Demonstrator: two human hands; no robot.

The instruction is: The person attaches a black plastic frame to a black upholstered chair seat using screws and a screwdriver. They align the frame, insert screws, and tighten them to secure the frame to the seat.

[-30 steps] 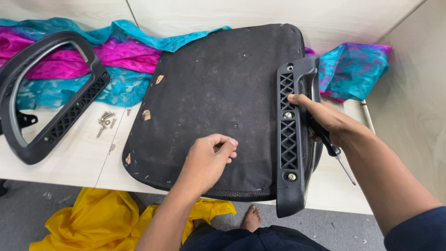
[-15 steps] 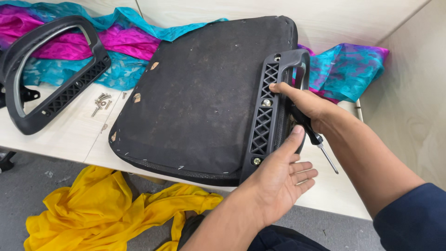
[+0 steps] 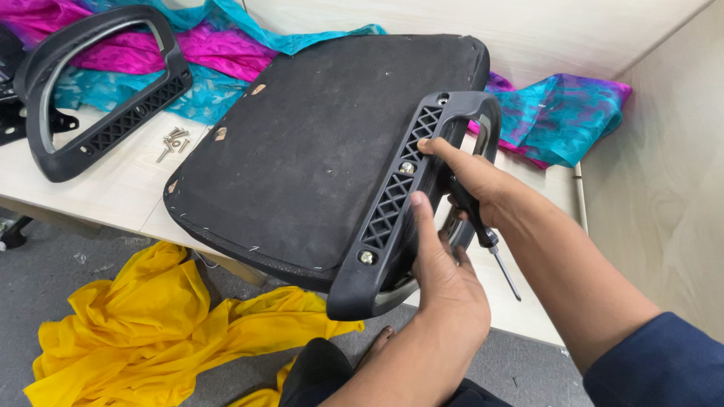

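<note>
At the far left, a loose black armrest (image 3: 90, 98) lay flat on the pale counter (image 3: 113, 196), its open loop resting against the pink and teal cloth (image 3: 188, 53) bunched along the back. Just beside its lower end sat a small heap of silver screws (image 3: 172, 141). Below the counter's edge, a yellow cloth (image 3: 151, 332) was crumpled on the grey floor.

In the middle, the black seat base (image 3: 324, 143) lay underside up, tilted and hanging over the near edge of the counter. A second armrest (image 3: 407, 203) sat along its right side, three bolt heads showing in its lattice strip.

My left hand (image 3: 445, 279) was curled round the lower part of that armrest, thumb pressed flat up its edge. My right hand (image 3: 475, 181) was closed on a screwdriver (image 3: 483, 234), its tip pointing down and away, while my forefinger touched the armrest's strip near the upper bolt. More teal cloth (image 3: 566, 113) lay behind at the right.
</note>
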